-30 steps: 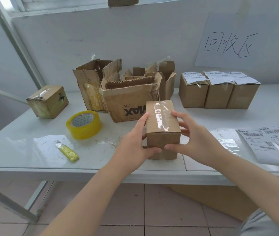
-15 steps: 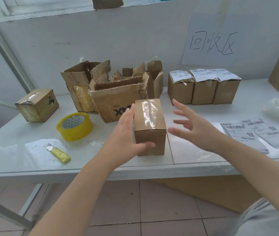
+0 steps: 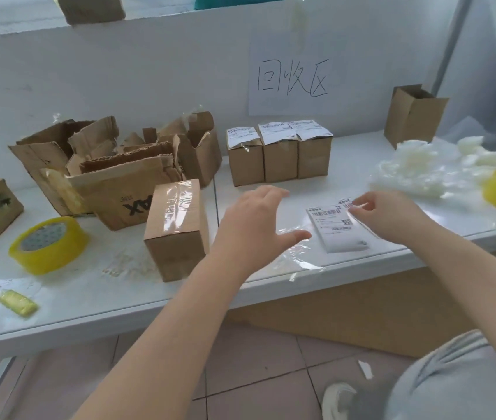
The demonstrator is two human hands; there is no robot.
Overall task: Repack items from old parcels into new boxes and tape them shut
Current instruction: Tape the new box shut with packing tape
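both hands off taped box (image 3: 177, 228) now; sits sealed at 9 o'clock of left hand (image 3: 252, 225), fingers spread, empty; right hand (image 3: 389, 216) moved to shipping label (image 3: 337, 228) at box's 3 o'clock, fingertips curled at corner, pinch unclear; labelling next imo

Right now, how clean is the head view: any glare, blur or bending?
Head view: glare streaks the clear tape on the taped box and the film on the table; blur softens the left hand and right hand, so I cannot tell whether the right hand pinches the label; wide-angle bending curves the table edge; shadows are faint.
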